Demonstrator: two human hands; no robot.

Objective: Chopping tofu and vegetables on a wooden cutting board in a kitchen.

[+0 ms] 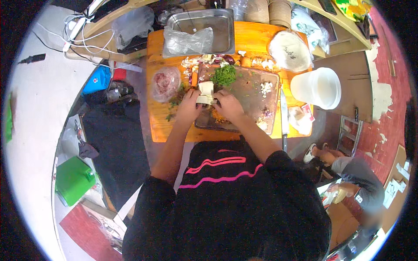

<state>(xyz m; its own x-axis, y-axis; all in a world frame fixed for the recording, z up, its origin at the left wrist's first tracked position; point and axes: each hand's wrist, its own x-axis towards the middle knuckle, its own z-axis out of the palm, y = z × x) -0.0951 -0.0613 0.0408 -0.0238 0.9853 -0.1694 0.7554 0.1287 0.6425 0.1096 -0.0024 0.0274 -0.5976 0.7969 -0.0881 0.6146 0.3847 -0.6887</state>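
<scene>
My left hand [189, 105] and my right hand [229, 103] grip opposite sides of a pale folded strip [206, 88], which looks like dough or thin wrapper. It sits over the left part of a brown cutting board [249, 94]. Beyond my hands on the board lies a heap of chopped green herbs [224, 75]. Orange gratings [219, 116] show below my right hand. Small white diced pieces [266, 88] rest at the board's right side, with chopped purple onion [266, 113] nearer me. A carrot [194, 79] lies just past my left hand. My fingertips are partly hidden.
A long knife [284, 112] lies along the board's right edge, its handle past the table edge. A white plastic bucket [316, 88] stands beyond it. Bagged minced meat [166, 84] is at left, a steel tray [225, 32] behind. A person [359, 182] sits at right.
</scene>
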